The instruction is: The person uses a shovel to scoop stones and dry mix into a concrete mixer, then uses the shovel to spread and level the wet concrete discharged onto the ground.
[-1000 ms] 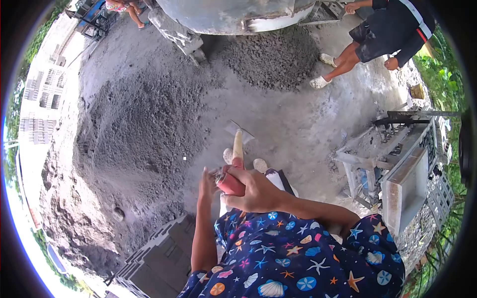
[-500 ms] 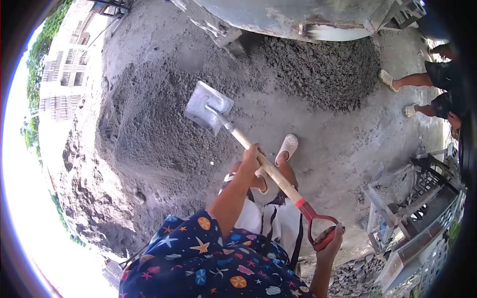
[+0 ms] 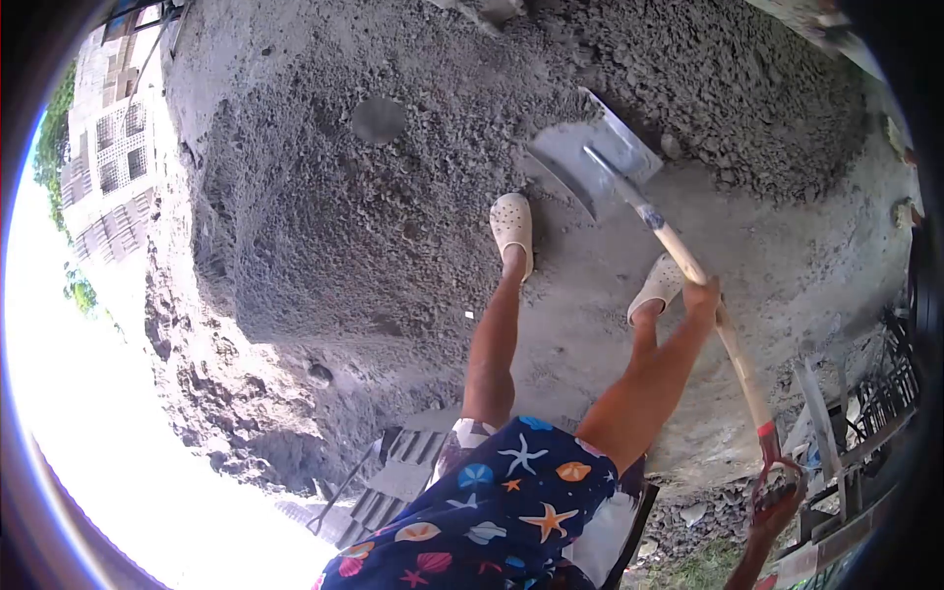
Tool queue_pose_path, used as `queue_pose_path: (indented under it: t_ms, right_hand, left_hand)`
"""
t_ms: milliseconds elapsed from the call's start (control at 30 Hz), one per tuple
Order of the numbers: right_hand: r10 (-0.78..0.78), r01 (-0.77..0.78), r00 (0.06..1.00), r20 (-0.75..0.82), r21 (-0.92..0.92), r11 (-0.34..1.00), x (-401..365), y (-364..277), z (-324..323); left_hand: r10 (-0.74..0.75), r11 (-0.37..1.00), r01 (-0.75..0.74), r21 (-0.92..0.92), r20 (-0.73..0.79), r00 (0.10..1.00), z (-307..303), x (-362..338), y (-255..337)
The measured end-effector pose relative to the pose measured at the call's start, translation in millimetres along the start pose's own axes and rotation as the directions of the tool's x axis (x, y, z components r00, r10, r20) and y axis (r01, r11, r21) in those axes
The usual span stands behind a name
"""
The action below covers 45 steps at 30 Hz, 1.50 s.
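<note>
Ahead of the left hand [image 3: 701,295] on the shaft [image 3: 739,362], the shovel blade [image 3: 582,157]

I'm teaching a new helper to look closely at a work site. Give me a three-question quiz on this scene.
1. The right hand is on the shovel handle. What colour is that handle? A) blue B) red C) green
2. True or false: the clogs are black.
3. Fill in: the left hand holds the shovel's wooden ____.
Key: 1 B; 2 false, they are pale; 3 shaft.
</note>
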State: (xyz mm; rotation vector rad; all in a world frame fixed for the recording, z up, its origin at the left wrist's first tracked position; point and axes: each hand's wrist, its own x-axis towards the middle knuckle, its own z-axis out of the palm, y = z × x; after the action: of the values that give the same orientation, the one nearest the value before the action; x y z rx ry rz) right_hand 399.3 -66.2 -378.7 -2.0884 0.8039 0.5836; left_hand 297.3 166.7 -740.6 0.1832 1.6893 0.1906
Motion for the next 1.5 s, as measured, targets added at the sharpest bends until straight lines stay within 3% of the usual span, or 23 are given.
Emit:
queue_pose_path:
  t_ms: [67,133,233,267,333,400,500,567,667,700,767,800,833,867,900,967,1067,1133,1167,1200,1233,1333,1500]
  right_hand:
    - [0.102,-0.102,0.995,-0.013,0.046,0.994,-69,-1,131]
    - [0.087,-0.088,0.996,0.019,0.062,0.994,-164,-9,263]
    - [0.009,-0.039,0.975,0.221,0.134,0.99,-254,23,370]
    - [0.1,-0.157,0.919,0.382,0.12,0.98,-287,24,400]
    - [0.062,-0.154,0.823,0.564,0.117,0.981,-333,35,448]
    - [-0.163,0.092,0.727,0.667,0.14,0.986,-354,43,455]
    - [-0.346,0.389,0.537,0.769,0.139,0.911,-332,58,420]
    - [-0.034,-0.003,0.754,0.656,0.055,0.998,-292,74,360]
    - [0.083,-0.169,0.901,0.425,0.169,0.971,-226,116,226]
    - [0.08,-0.134,0.952,0.296,0.17,0.976,-210,121,178]
    - [0.124,-0.148,0.978,0.165,0.142,0.979,-193,115,69]
    - [0.035,-0.04,0.998,0.049,0.094,0.995,-185,104,29]
    - [-0.012,-0.009,0.96,0.279,0.074,0.997,-194,71,3]
    - [-0.113,0.113,0.985,0.133,0.008,0.994,-188,66,-35]
    - [-0.114,0.114,0.993,0.007,-0.05,0.992,-179,60,-71]
    - [-0.128,0.112,0.984,-0.125,-0.121,0.986,-159,44,-93]
    - [-0.145,0.134,0.986,-0.08,-0.128,0.983,-160,40,-59]
    - [-0.093,0.09,0.994,-0.057,-0.052,0.995,-187,45,52]
    - [-0.018,0.021,0.999,-0.041,0.053,0.998,-213,60,115]
    - [0.009,-0.017,0.992,0.126,0.062,0.998,-242,79,169]
    - [0.152,-0.164,0.977,0.152,0.068,0.984,-274,93,232]
    - [0.159,-0.231,0.887,0.433,0.117,0.966,-358,149,386]
    - [-0.077,-0.029,0.77,0.633,0.155,0.987,-374,168,427]
  left_hand:
    - [0.026,0.989,-0.013,-0.148,0.086,0.996,-64,62,122]
    - [-0.143,0.99,0.142,-0.023,-0.043,0.989,-125,108,265]
    - [0.052,0.996,-0.056,0.07,0.051,0.997,-236,169,396]
    - [0.388,0.921,-0.383,-0.067,0.234,0.891,-285,169,419]
    - [0.301,0.931,-0.331,0.153,0.19,0.935,-341,171,497]
    - [0.258,0.951,-0.157,-0.266,0.404,0.878,-404,196,543]
    - [0.286,0.869,-0.123,-0.479,0.284,0.915,-427,146,521]
    - [0.181,0.943,-0.176,-0.283,-0.008,0.983,-379,69,457]
    - [-0.027,0.967,0.044,-0.252,0.068,0.997,-335,45,309]
    - [-0.056,0.986,0.044,-0.159,-0.073,0.996,-300,12,260]
    - [-0.244,0.968,0.25,0.012,0.268,0.932,-269,-19,154]
    - [-0.416,0.902,0.426,-0.064,0.129,0.9,-230,-48,117]
    - [-0.345,0.937,0.349,-0.027,0.091,0.934,-199,-69,72]
    - [-0.23,0.963,0.243,-0.115,0.116,0.966,-180,-115,69]
    - [-0.442,0.874,0.472,-0.111,0.218,0.87,-166,-115,33]
    - [-0.578,0.802,0.596,-0.044,0.194,0.793,-138,-110,-3]
    - [-0.485,0.857,0.503,-0.11,0.159,0.86,-150,-72,11]
    - [-0.117,0.967,0.172,-0.189,0.27,0.956,-218,-56,101]
    - [-0.204,0.965,0.213,-0.156,0.069,0.976,-224,18,110]
    - [0.084,0.985,-0.054,-0.165,0.182,0.98,-279,64,143]
    - [-0.17,0.985,0.169,-0.031,-0.019,0.985,-315,75,241]
    - [0.075,0.99,-0.073,-0.124,0.016,0.997,-444,183,374]
    - [0.072,0.932,-0.057,-0.359,0.028,0.997,-500,160,460]
